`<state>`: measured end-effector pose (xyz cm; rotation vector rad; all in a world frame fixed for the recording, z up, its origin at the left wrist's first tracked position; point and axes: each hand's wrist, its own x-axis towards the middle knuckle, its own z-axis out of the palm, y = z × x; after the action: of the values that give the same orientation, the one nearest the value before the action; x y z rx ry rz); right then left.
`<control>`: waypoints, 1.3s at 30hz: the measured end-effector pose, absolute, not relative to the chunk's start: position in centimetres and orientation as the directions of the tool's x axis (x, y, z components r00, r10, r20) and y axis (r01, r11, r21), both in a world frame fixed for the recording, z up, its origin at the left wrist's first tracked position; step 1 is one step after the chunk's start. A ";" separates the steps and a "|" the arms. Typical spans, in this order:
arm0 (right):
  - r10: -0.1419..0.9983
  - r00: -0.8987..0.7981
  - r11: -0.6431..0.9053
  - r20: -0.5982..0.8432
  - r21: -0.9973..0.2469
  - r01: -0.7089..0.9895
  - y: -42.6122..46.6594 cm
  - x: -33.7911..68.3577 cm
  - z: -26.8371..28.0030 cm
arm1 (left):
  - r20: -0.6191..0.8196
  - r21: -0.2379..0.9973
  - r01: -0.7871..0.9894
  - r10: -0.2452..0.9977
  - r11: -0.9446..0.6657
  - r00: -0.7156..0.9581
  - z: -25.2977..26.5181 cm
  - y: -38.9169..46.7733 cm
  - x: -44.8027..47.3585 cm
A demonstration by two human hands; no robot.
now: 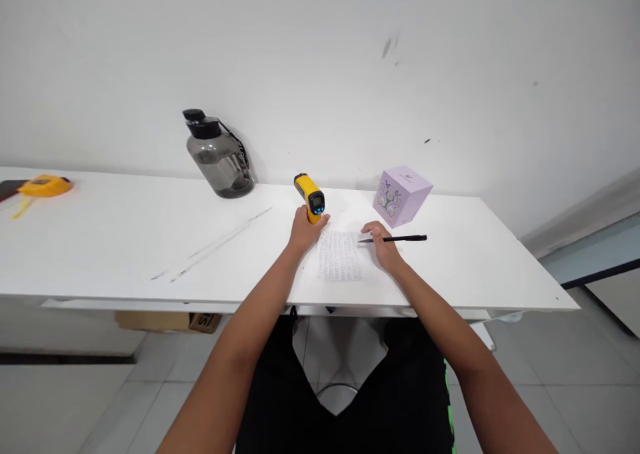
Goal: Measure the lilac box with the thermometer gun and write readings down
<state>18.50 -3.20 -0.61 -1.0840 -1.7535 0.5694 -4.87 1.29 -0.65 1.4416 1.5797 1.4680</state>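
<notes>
My left hand (303,231) is wrapped around the grip of a yellow and black infrared thermometer (309,194). Its small screen and blue buttons face me. A black pen (407,238) lies across my right hand (384,247), held in the fingers with its thin end toward the left. Between my hands is a white sheet (341,257) covered with rows of small handwriting; its edges hardly stand out from the white tabletop. My right fingertips rest by its upper right corner, where a small pale patch shows that I cannot make out.
A lilac box (403,196) stands behind my right hand near the wall. A grey see-through water bottle (220,157) stands back left. At the far left of the white table (125,241) lies a yellow tape measure (46,186). Below is a cardboard box (155,321).
</notes>
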 end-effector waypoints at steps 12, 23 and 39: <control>0.972 -0.173 0.220 0.158 -0.869 0.444 -3.4 18.5 -0.6 | 0.300 0.884 0.448 0.899 -0.136 -0.320 0.0 1.0 -4.6; 0.960 -0.217 0.256 0.175 -0.860 0.442 -3.2 18.7 -1.0 | 0.303 0.888 0.436 0.900 -0.147 -0.314 0.3 0.6 -4.4; 0.965 -0.199 0.256 0.170 -0.776 0.576 -3.4 18.5 -0.9 | 0.313 0.880 0.445 0.908 -0.166 -0.279 -0.4 1.1 -4.8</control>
<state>18.55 -3.43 -0.88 -1.4001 -1.8735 0.7564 -4.81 1.11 -0.40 1.5415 1.6757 1.4406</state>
